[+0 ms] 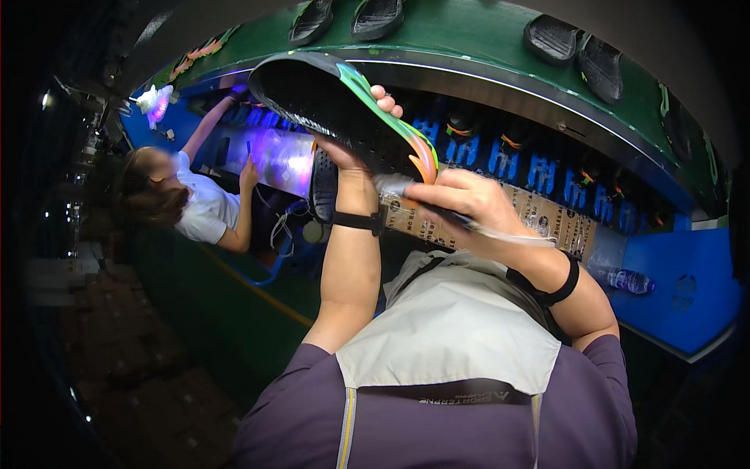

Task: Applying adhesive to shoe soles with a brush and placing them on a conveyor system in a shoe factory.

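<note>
My left hand [344, 154] grips a large shoe sole [308, 90] from beneath, with the fingertips curled over its far edge. The sole is black, with a green-to-orange sidewall that ends in pointed, flame-like tips. It is held tilted up in front of me. In my right hand [476, 205] is a brush [441, 213] with a dark handle, the fingers pinched round it. Its pale head is smeared by motion and lies close to the orange end of the sole. A thin, pale, clear strip or tube trails from the brush along my right wrist.
Beyond the sole runs a green conveyor [469, 39] carrying black soles [551, 39]. Below it stand blue racks [504, 156] and taped cardboard [531, 207]. A plastic bottle [631, 281] lies on the blue table [680, 289]. At left a co-worker [205, 195] reaches under violet light.
</note>
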Motion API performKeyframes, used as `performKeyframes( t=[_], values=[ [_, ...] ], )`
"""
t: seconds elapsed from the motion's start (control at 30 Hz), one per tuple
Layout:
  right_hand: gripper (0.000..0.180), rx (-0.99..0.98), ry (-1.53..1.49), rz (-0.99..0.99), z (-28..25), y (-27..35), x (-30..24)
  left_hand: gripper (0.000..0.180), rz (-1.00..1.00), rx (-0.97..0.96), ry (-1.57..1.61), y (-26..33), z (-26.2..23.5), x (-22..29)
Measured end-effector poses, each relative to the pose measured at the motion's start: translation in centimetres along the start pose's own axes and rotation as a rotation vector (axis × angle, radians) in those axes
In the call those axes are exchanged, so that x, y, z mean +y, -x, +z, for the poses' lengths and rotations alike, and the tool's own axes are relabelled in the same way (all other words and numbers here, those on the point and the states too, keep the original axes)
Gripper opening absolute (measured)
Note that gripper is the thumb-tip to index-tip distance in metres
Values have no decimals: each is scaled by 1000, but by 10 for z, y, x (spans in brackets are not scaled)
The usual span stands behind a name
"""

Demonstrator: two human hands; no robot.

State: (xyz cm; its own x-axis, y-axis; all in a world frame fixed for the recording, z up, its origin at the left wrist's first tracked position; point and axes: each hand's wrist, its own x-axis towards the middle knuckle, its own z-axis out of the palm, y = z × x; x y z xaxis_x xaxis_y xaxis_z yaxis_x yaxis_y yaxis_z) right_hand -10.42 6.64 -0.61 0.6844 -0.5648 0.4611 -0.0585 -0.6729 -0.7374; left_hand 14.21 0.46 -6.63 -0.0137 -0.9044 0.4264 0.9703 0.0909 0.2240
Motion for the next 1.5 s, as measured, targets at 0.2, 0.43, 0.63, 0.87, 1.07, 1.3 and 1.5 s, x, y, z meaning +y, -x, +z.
performKeyframes(
  t=[0.2,0.43,0.63,0.87,1.07,1.3,1.5],
  values=[
    [31,-325,67,-100,-20,-2,-14,121,-194,-37,-53,-4,12,-2],
    [29,-264,134,-45,-24,-3,4,118,-339,176,-589,-23,27,-13],
    [30,-267,184,235,-25,-16,2,71,-446,-5,-653,-31,36,-19],
    [36,-383,270,12,-21,-21,14,71,-716,176,-1144,-39,37,-17],
    [38,-523,102,-83,-18,-27,18,79,-485,283,-1090,-15,-6,3],
    [23,10,-294,512,-17,11,67,86,10,353,-253,86,-74,38],
    [18,274,-351,734,-4,45,102,105,-572,507,108,244,-146,56]
  ],
)
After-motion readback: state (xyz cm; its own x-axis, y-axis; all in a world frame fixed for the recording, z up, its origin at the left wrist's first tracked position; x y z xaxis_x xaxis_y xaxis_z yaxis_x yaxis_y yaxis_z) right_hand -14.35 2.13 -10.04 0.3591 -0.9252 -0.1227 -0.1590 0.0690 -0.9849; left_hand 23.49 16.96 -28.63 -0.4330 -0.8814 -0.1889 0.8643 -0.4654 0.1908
